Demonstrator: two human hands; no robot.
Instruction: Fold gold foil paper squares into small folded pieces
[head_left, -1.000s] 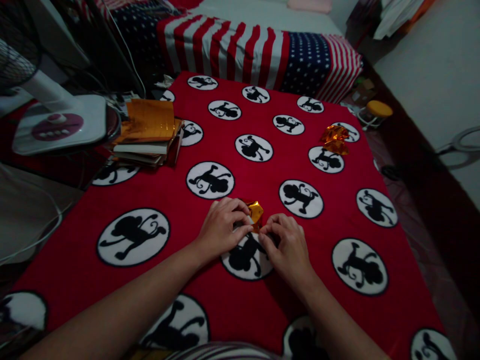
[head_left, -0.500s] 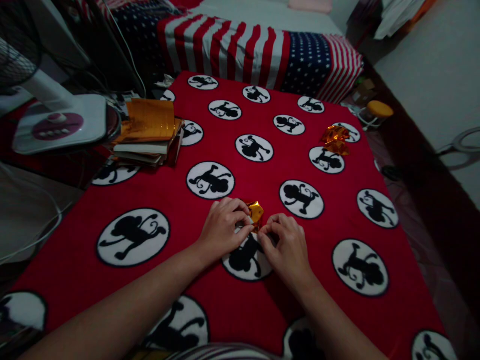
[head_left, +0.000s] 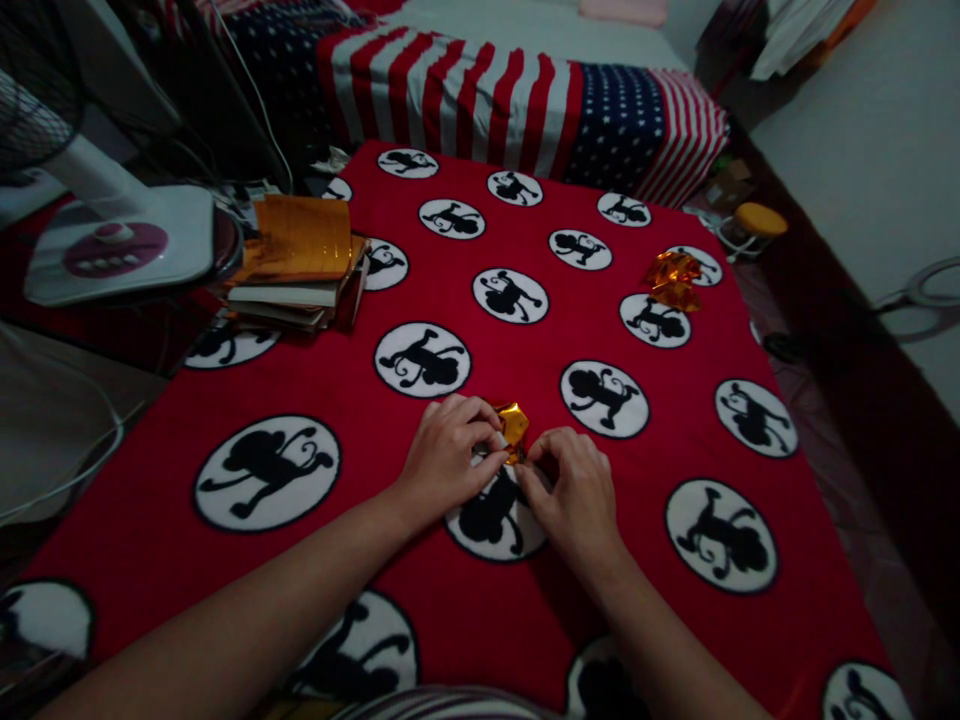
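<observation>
A small piece of shiny gold foil paper (head_left: 513,422), folded or crumpled, is between my two hands, just over the red cloth with monkey prints (head_left: 517,360). My left hand (head_left: 452,450) pinches its left side, thumb against fingers. From the right, my right hand (head_left: 570,475) has thumb and index fingertip closed at the foil's lower right edge. My fingers cover part of the foil, so its full shape is hidden.
Toward the far right of the cloth lie shiny orange-gold foil pieces (head_left: 675,280). A stack of gold paper and books (head_left: 296,265) sits at the left, beside a fan base (head_left: 120,245). Beyond the far edge is a bed with a striped, starred cover (head_left: 465,95). A yellow-topped stool (head_left: 761,219) stands right.
My right fingertips have shifted slightly at the foil's lower right edge. My left hand keeps its pinch in nearly the same place.
</observation>
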